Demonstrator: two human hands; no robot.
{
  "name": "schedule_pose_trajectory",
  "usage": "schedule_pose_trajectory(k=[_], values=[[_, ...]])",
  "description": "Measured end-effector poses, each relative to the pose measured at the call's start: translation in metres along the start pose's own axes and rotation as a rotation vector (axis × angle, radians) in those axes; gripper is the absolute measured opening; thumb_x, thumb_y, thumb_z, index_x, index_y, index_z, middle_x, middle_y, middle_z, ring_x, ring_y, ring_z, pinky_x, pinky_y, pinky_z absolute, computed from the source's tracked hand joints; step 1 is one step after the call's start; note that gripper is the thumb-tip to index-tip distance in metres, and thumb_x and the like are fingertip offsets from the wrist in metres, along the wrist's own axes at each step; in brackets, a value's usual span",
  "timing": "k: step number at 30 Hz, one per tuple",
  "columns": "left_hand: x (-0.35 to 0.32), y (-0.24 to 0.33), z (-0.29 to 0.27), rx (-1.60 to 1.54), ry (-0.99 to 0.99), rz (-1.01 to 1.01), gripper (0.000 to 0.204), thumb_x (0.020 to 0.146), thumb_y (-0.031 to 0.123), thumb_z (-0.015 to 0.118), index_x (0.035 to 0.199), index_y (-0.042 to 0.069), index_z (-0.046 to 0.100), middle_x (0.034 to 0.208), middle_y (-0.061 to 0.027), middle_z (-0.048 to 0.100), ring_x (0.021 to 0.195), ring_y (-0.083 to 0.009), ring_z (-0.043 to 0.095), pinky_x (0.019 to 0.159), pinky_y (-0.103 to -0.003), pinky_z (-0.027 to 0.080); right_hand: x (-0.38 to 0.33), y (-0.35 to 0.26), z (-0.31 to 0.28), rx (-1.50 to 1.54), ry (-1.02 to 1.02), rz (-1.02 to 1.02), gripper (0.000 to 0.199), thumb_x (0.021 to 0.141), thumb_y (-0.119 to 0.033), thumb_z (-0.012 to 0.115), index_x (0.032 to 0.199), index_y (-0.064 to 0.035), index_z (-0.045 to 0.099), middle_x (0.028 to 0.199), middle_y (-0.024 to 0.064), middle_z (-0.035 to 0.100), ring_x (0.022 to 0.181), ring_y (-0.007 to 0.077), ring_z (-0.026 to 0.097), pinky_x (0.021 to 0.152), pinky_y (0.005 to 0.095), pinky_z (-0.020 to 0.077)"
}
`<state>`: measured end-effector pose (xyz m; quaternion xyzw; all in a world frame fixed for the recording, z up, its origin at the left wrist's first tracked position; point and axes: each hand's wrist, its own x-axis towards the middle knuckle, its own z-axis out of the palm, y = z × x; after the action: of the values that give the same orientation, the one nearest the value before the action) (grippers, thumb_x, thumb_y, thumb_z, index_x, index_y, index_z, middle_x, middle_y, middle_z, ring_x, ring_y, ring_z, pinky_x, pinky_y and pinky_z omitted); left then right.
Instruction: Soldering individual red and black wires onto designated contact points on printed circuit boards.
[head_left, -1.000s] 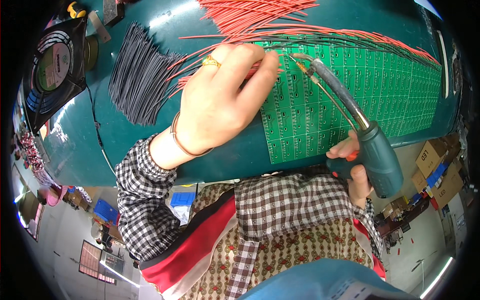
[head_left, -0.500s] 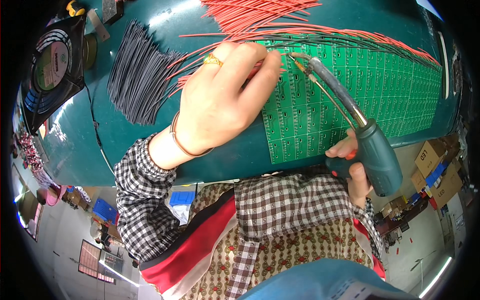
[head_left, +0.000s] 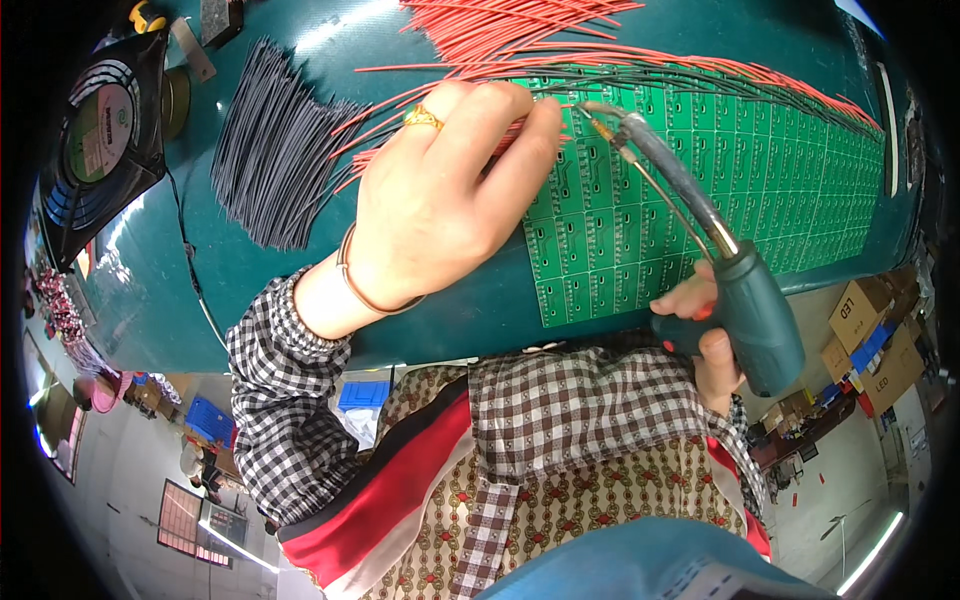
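l hand (head_left: 450, 185) grips red wires (head_left: 508, 138), pinch pt hidden | r hand (head_left: 716, 362), part. hidden, grips soldering gun (head_left: 760, 320)

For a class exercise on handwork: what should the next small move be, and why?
Perhaps steady the left hand slightly: it pinches red wires by the green circuit boards, while the soldering gun in the right hand has its working end close beside those fingertips.

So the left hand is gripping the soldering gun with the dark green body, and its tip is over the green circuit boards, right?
Wrong hand: the head view shows the right hand gripping the soldering gun. Its tip is over the green circuit boards.
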<state>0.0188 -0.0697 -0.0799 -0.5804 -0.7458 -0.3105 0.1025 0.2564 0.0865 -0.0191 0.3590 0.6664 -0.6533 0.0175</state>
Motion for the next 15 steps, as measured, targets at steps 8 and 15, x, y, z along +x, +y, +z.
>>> schedule_pose_trajectory(k=[8,15], values=[[-0.001,-0.001,0.0,0.005,0.009,0.001,0.03,0.064,0.003,0.064,0.094,0.003,0.063,0.085,-0.0048,0.052,0.071,-0.018,0.055,0.057,-0.026,0.047,0.001,-0.012,0.015,0.158,0.086,0.019,0.078,0.078,-0.049,0.069,0.123,0.0099,0.044,0.092,0.0122,0.059,0.088,0.0266,0.061,0.07,0.0378,0.056],[0.0,-0.001,0.0,0.0,-0.001,-0.007,0.03,0.065,0.004,0.064,0.095,0.003,0.064,0.087,-0.0047,0.054,0.071,-0.0184,0.055,0.057,-0.026,0.048,0.003,-0.012,0.012,0.185,0.083,-0.031,0.074,0.082,-0.048,0.065,0.123,0.0102,0.043,0.091,0.0123,0.058,0.086,0.0254,0.061,0.069,0.037,0.0559]])
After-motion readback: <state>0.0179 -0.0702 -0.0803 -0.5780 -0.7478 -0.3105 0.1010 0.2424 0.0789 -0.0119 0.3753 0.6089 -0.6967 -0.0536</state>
